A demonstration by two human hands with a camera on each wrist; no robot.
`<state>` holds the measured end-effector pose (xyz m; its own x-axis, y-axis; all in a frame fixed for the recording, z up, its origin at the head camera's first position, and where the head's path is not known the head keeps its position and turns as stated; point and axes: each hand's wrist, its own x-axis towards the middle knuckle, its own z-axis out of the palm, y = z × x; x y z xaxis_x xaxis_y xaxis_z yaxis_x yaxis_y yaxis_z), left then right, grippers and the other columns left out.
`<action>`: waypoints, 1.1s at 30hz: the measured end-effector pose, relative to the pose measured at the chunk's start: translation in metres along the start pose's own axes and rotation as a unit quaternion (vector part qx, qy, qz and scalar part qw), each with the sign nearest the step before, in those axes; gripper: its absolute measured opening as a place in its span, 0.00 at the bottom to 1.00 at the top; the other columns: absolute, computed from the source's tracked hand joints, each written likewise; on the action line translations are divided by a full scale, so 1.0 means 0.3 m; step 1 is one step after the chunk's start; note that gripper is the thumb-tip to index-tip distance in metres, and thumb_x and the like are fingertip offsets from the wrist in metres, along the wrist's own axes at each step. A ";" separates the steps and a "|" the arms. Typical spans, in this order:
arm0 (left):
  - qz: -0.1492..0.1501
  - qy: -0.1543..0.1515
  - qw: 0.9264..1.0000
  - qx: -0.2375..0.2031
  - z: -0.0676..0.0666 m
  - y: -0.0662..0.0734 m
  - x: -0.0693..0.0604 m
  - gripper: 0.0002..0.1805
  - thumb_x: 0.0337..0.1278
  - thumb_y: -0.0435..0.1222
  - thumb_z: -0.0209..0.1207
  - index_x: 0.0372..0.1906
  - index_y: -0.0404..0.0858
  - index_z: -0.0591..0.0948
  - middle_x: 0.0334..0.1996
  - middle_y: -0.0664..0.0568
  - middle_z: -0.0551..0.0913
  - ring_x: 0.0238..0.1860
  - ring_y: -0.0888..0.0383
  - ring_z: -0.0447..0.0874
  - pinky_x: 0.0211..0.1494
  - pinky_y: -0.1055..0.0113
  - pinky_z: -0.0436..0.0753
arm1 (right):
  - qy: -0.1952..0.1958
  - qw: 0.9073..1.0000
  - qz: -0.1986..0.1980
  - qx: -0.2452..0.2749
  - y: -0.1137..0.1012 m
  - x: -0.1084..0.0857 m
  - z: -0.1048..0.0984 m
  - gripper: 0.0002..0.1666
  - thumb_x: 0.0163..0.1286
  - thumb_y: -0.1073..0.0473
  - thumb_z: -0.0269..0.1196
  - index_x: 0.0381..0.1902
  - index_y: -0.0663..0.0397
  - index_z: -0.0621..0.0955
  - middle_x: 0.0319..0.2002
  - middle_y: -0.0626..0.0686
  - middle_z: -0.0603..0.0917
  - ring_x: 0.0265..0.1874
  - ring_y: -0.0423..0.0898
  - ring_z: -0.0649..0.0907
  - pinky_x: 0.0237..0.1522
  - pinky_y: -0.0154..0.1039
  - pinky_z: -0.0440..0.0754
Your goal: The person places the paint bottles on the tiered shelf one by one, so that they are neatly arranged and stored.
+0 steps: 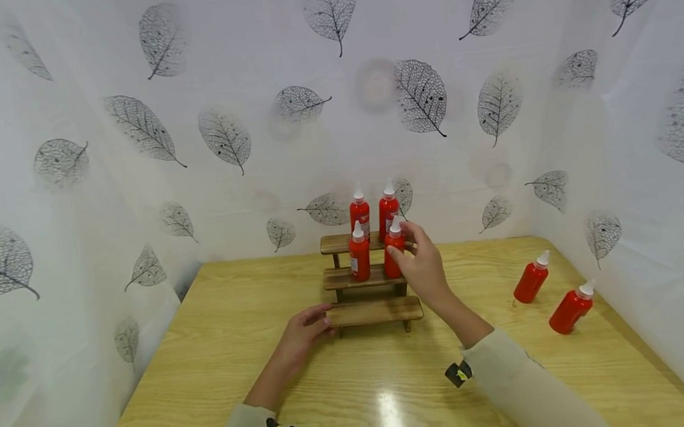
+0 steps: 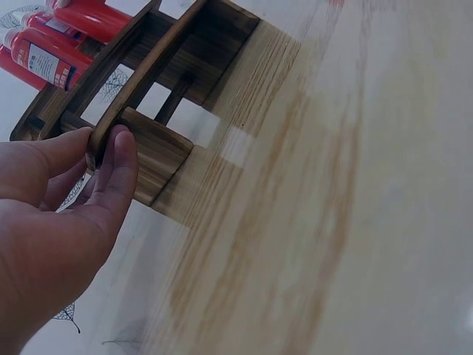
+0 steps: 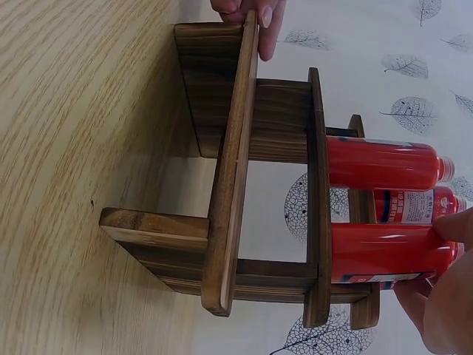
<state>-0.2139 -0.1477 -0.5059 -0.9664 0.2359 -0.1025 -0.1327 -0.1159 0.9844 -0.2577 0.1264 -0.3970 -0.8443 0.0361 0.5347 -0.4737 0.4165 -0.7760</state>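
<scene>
A three-step wooden display rack (image 1: pixel 374 311) stands near the back of the table. My left hand (image 1: pixel 306 334) pinches the left end of its lowest step between thumb and fingers, as the left wrist view shows. With my right hand (image 1: pixel 423 264) I grip a red squeeze bottle (image 1: pixel 394 257) with a white nozzle, upright at the right of the middle step; in the right wrist view its base meets that step. Another red bottle (image 1: pixel 359 258) stands left of it. On the top step are two more, a left bottle (image 1: pixel 359 214) and a right bottle (image 1: pixel 388 210).
Two more red bottles, one farther back (image 1: pixel 531 279) and one nearer (image 1: pixel 571 309), stand on the table's right side. The light wooden table (image 1: pixel 222 343) meets white curtains (image 1: pixel 234 198) printed with dark leaves at the back and sides.
</scene>
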 end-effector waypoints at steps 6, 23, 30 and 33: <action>-0.001 0.000 1.000 0.000 -0.003 -0.002 0.002 0.24 0.69 0.27 0.57 0.67 0.26 0.72 0.46 0.49 0.75 0.44 0.58 0.82 0.55 0.65 0.87 | -0.011 1.000 0.011 0.000 -0.002 -0.004 0.000 0.35 0.69 0.62 0.68 0.70 0.61 0.69 0.61 0.62 0.78 0.60 0.57 0.79 0.63 0.55 0.81; 0.001 0.002 1.000 -0.001 0.000 -0.002 0.006 0.24 0.69 0.27 0.58 0.67 0.25 0.72 0.45 0.49 0.76 0.43 0.58 0.84 0.54 0.65 0.87 | 0.009 0.997 0.038 -0.061 0.056 -0.106 -0.206 0.33 0.74 0.48 0.63 0.71 0.53 0.70 0.67 0.58 0.72 0.69 0.58 0.69 0.71 0.62 0.67; -0.001 0.005 1.000 -0.002 0.000 -0.002 0.006 0.24 0.69 0.27 0.57 0.67 0.25 0.72 0.44 0.49 0.76 0.42 0.58 0.85 0.54 0.65 0.88 | 0.044 0.992 0.074 -0.097 0.076 -0.186 -0.355 0.35 0.74 0.47 0.62 0.73 0.52 0.68 0.69 0.61 0.70 0.70 0.63 0.67 0.68 0.71 0.64; -0.002 0.004 1.000 -0.004 -0.001 -0.008 0.010 0.24 0.69 0.27 0.57 0.67 0.26 0.72 0.44 0.49 0.77 0.42 0.58 0.85 0.53 0.65 0.88 | 0.055 0.988 0.086 -0.115 0.081 -0.223 -0.423 0.36 0.74 0.48 0.63 0.74 0.52 0.67 0.70 0.62 0.68 0.70 0.64 0.66 0.67 0.73 0.64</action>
<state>-0.2164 -0.1471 -0.5087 -0.9677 0.2278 -0.1083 -0.1389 -0.1230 0.9826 -0.1809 0.2493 -0.4091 -0.8690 0.2173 0.4445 -0.2458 0.5900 -0.7691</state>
